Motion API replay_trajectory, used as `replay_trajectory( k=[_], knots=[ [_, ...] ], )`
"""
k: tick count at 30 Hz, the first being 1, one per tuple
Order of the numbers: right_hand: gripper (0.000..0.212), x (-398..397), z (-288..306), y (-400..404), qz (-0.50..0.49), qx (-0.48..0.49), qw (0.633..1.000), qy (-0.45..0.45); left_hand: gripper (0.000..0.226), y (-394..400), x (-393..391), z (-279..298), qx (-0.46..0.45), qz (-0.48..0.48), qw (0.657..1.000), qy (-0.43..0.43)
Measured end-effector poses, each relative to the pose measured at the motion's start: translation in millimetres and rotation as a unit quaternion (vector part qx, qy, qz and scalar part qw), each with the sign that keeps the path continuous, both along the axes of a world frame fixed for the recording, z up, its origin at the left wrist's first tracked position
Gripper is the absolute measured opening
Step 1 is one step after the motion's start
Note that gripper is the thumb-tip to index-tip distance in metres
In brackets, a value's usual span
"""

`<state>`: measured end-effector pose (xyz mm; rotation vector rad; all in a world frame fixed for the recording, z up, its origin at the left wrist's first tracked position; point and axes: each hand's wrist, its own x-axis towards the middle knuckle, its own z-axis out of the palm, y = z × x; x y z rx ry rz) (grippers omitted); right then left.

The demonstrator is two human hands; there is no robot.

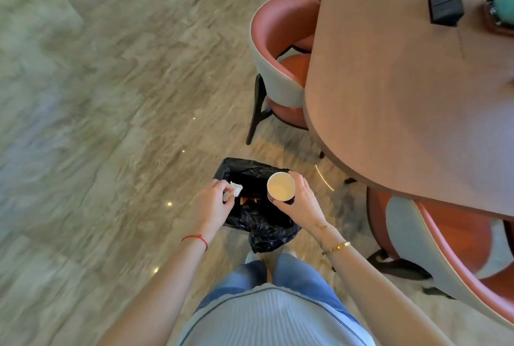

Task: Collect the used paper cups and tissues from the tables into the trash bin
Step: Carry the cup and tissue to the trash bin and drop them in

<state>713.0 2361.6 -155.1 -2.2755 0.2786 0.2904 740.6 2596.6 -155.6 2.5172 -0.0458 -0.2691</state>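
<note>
- Head view: left hand [212, 205] pinching a crumpled white tissue [236, 189] between thumb and fingertips, hovering over the left edge of the trash bin [244, 171], likely so that the wad falls straight into the opening on release.
- Right hand [299, 201] wrapping thumb and fingers around the side of a paper cup [281, 186], keeping it upright with the mouth facing up, directly above the bin's right half; probably carrying it level so that any dregs stay inside until the drop.
- Cup looking round-rimmed and thin-walled, pale cream inside, seemingly empty; outer wall showing dark under the fingers.
- Tissue looking soft, creased and bunched, light enough to drift, hence the close hold low over the opening.
- Bin standing on the floor just ahead of the feet, lined with a glossy, wrinkled black plastic bag [267, 234] spilling loosely over the near rim; something orange showing inside, too small to identify.
- Standing beside the rounded wooden table [403, 109], matte and smooth, with a small black box [445, 6] lying near its far end; no cups or tissues showing on the visible part.
- Curved chairs [281, 67] tucked under the table, pale shells with terracotta padding and dark thin legs.
- Floor [111, 95] looking polished, stone-patterned, catching small light reflections.
</note>
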Motion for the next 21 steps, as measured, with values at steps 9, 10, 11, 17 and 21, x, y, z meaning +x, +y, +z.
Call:
replay_trajectory(
  k=[9, 10, 11, 17, 21],
  knots=[
    [0.089, 37, -33, 2, 0.002, 0.002, 0.995, 0.101, 0.022, -15, 33, -22, 0.003, -0.025, 0.998, 0.066],
    [0.088, 38, -33, 0, 0.002, 0.0, 0.995, 0.104, 0.025, -16, 35, -21, 0.006, -0.028, 0.997, 0.071],
    [0.085, 39, -31, -3, 0.001, -0.004, 0.995, 0.101, 0.027, -18, 37, -20, 0.009, -0.03, 0.997, 0.072],
    [0.059, 36, 3, -24, 0.014, -0.054, 0.998, 0.031, 0.025, -30, 47, 2, -0.015, -0.038, 0.998, 0.043],
    [0.049, 27, 33, -43, 0.007, -0.078, 0.997, -0.024, 0.022, -43, 55, 29, -0.039, -0.076, 0.996, 0.005]
  ],
)
